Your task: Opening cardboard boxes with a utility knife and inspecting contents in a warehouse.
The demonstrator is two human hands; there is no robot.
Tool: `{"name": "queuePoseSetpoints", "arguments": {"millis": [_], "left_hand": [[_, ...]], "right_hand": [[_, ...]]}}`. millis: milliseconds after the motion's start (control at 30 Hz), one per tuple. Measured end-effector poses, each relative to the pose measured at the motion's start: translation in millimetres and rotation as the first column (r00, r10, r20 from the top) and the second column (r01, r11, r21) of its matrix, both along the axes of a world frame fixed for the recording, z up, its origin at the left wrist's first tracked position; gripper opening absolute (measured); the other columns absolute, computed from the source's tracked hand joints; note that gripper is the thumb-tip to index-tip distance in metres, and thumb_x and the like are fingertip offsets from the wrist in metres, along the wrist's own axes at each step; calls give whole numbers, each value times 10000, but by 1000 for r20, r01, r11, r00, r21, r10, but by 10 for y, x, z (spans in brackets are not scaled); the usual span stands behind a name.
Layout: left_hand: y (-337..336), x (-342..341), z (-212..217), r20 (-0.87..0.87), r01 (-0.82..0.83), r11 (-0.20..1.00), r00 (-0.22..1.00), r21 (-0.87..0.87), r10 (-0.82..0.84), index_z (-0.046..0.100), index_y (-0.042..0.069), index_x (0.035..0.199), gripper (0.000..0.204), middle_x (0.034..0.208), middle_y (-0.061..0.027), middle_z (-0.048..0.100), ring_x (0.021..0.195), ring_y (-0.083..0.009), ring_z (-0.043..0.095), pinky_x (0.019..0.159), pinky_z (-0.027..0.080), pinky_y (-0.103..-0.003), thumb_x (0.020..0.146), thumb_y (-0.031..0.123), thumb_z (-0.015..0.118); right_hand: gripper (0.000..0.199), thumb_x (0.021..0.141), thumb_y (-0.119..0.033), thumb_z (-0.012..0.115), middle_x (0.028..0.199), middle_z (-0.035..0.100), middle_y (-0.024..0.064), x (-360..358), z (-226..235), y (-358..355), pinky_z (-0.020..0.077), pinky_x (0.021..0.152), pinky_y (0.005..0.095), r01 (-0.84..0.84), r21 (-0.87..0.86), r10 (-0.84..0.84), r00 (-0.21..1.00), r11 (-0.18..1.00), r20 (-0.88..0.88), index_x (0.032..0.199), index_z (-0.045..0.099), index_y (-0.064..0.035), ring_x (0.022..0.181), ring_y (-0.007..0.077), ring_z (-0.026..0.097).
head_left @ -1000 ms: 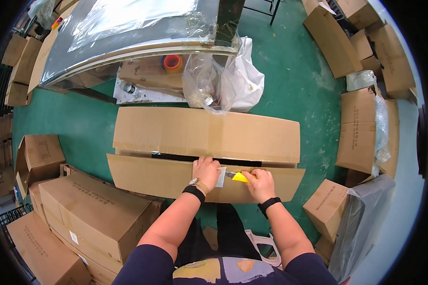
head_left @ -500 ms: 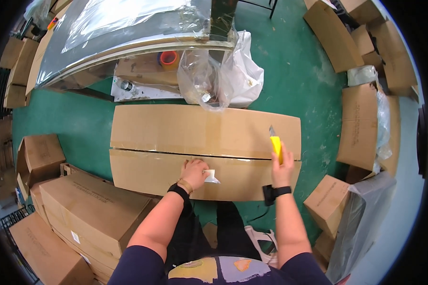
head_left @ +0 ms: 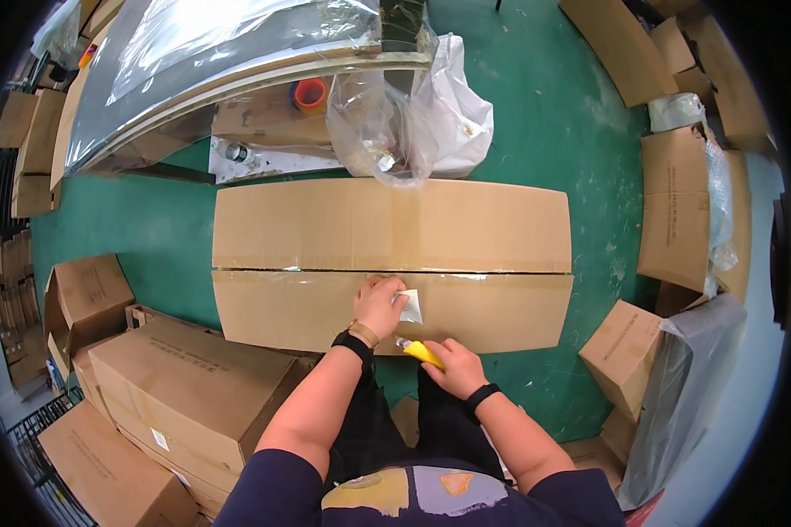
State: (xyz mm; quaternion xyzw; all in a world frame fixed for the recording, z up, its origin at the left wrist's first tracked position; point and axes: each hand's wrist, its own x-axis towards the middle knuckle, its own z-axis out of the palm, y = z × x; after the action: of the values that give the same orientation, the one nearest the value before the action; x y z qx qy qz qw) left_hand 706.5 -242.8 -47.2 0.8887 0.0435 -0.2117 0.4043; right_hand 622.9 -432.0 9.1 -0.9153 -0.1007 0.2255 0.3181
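A long cardboard box (head_left: 290, 316) lies in front of me, its two top flaps meeting at a dark narrow gap. My left hand (head_left: 380, 305) rests on the near flap, fingers closed on a small white slip (head_left: 411, 306) that looks like paper or film. Just beyond the box's near edge, my right hand (head_left: 456, 366) grips a yellow utility knife (head_left: 424, 354). The knife points left, toward my left wrist, and its blade end is partly blurred. Clear tape shows along the gap between the flaps.
Beyond the box stands a plastic-covered table (head_left: 237, 61), with a clear bag (head_left: 369, 123) and a white sack (head_left: 457, 114) beside it. Stacked cartons (head_left: 193, 378) crowd the left. More cartons (head_left: 674, 202) and grey sheeting (head_left: 690, 395) line the right. The floor is green.
My right hand has swung from the box's right end back toward me and left, knife turned from pointing away to pointing left. My left hand still holds the white slip. The view has shifted slightly.
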Motion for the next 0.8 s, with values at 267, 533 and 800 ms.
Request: {"name": "queuePoseSetpoints", "arguments": {"millis": [267,533,800], "left_hand": [[17,0,70,14,44,995,999,91,-45,620,141,899,152,957,-91,590,988,-297,519,839,429,-387,773,213,664],[115,-194,-224,-47,-153,979,988,-138,147,590,76,940,186,955,-49,590,944,-221,538,805,439,-340,809,199,639],[349,191,99,-578,-771,431,636,-468,512,519,76,957,173,918,19,553,848,-82,465,741,407,-270,892,224,580]], "right_hand": [[329,741,-253,666,774,549,44,73,-83,15,495,568,368,83,-140,-74,995,987,68,1049,610,-152,701,245,598],[328,741,-275,664,761,556,40,91,1,-69,490,562,371,91,-181,-80,995,979,65,1049,622,-169,685,243,601],[319,742,-252,667,795,583,43,-33,82,-399,495,603,352,127,-157,-121,991,979,49,1041,631,-149,709,244,604]]}}
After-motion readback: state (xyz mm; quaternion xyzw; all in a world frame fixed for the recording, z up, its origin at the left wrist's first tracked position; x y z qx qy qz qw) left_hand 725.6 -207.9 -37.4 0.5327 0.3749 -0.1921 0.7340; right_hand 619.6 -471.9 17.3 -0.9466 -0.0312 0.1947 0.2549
